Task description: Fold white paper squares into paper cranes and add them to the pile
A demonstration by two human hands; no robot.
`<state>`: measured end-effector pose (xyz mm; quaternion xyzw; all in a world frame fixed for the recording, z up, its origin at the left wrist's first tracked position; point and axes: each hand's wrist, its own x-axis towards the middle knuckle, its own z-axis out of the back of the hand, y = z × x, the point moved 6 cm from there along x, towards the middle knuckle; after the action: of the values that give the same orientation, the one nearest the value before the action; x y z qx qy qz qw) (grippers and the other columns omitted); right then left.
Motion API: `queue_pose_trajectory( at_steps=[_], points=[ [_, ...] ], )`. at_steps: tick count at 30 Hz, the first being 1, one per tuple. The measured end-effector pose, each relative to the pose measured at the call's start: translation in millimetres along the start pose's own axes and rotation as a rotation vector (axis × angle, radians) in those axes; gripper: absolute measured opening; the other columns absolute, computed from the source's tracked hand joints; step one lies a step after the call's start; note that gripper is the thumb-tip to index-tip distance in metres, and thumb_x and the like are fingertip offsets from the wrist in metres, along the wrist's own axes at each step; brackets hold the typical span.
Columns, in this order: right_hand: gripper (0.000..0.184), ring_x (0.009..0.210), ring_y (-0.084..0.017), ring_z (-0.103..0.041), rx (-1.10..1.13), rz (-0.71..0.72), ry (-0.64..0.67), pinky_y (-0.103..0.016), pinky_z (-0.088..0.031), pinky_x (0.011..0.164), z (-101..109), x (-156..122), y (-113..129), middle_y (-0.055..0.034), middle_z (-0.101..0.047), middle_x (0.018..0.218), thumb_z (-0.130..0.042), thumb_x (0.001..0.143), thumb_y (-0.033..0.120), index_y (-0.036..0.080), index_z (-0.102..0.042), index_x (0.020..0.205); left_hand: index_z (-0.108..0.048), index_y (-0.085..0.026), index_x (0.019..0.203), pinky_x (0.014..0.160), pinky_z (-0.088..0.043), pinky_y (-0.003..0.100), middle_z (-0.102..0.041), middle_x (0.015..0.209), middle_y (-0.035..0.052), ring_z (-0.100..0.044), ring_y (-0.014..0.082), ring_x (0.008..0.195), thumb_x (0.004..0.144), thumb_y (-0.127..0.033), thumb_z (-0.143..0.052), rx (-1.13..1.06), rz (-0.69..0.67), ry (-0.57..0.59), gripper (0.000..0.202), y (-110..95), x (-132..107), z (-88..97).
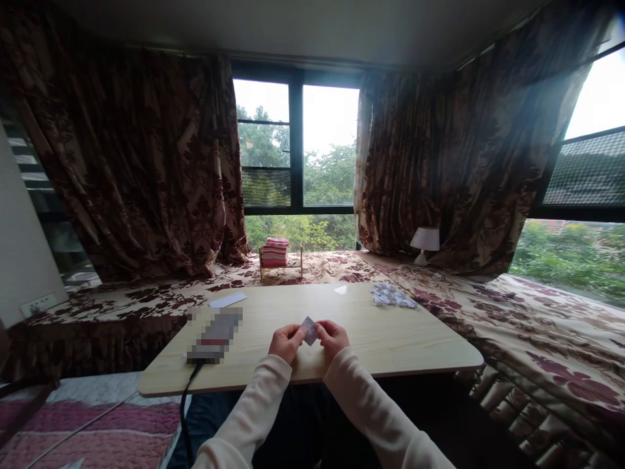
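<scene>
A small greyish square of folded paper (309,331) is held up between my two hands, just over the near part of the table, with one corner pointing up. My left hand (287,341) pinches its left side between thumb and fingers. On the opposite side, my right hand (333,337) grips the paper the same way. Towards the back right of the table lies a heap of small pale folded paper pieces (391,295). A white paper piece (340,290) lies near the table's far edge.
The light wooden table (273,371) has a blurred-out device (215,335) with a black cable (184,410) on its left. Behind that lies a white sheet (228,299). Beyond the table, a small rack (282,265) bears striped cloths (275,252), and a lamp (426,242) stands right.
</scene>
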<state>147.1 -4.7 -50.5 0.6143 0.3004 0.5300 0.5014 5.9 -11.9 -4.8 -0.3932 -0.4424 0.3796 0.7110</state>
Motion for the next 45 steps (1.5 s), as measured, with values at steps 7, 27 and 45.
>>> queue_pose_trajectory(
  at_steps=[7, 27, 45],
  points=[
    [0.023, 0.079, -0.014, -0.06, -0.012, -0.02, 0.031, -0.031, -0.052, 0.068, 1.0, -1.3, -0.1, -0.0034, -0.061, 0.095, -0.053, 0.088, 0.031, 0.013, -0.058, 0.1, -0.059, -0.012, 0.092, 0.067, -0.051, 0.031, -0.062, 0.086, 0.0019, -0.06, 0.0137, 0.073, 0.086, -0.033, -0.053, -0.012, 0.026, -0.009, 0.023, -0.8, -1.6, -1.8],
    [0.019, 0.057, -0.008, -0.055, 0.031, 0.02, 0.019, -0.021, -0.046, 0.051, 3.8, -6.9, 9.2, 0.0034, -0.058, 0.067, -0.055, 0.086, 0.03, 0.012, -0.06, 0.083, -0.06, -0.011, 0.08, 0.065, -0.049, 0.029, -0.06, 0.073, -0.0011, -0.059, 0.0119, 0.066, 0.086, -0.035, -0.053, -0.07, 0.016, -0.069, 0.025, -4.3, -5.5, -0.6],
    [0.021, 0.052, -0.006, -0.053, 0.056, 0.0, 0.021, -0.019, -0.045, 0.047, 2.9, -6.6, 10.3, 0.0036, -0.058, 0.067, -0.054, 0.087, 0.032, 0.012, -0.059, 0.084, -0.06, -0.012, 0.076, 0.065, -0.047, 0.029, -0.059, 0.067, -0.0022, -0.057, 0.0115, 0.063, 0.084, -0.036, -0.055, -0.104, 0.032, -0.058, 0.026, -10.9, -6.3, 1.3]
  ],
)
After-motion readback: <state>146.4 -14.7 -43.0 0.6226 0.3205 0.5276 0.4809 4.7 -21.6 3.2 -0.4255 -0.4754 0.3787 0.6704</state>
